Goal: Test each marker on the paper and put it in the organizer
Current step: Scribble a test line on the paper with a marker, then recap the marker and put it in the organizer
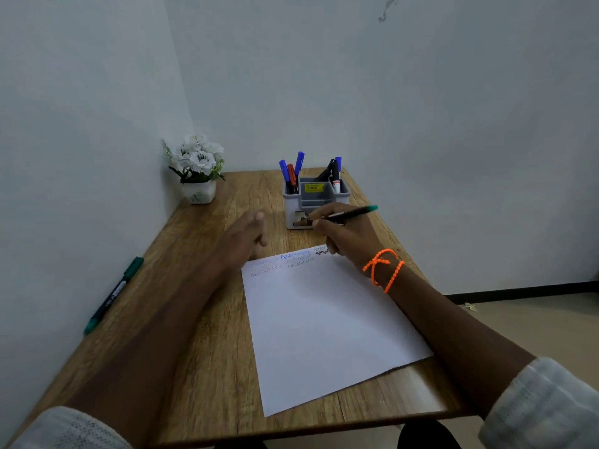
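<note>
One green-ended marker (351, 212) is gripped in the curled fingers of the right hand (343, 236), above the far edge of one smooth white paper (324, 319) on which several zigzag scribbles are drawn. The left hand (243, 241) is held flat with straight fingers, holding nothing. One grey plastic organizer (293, 205) behind the hands holds about six markers upright. One more green marker (113, 294) lies at the left edge of the wood-grain table (201, 351).
</note>
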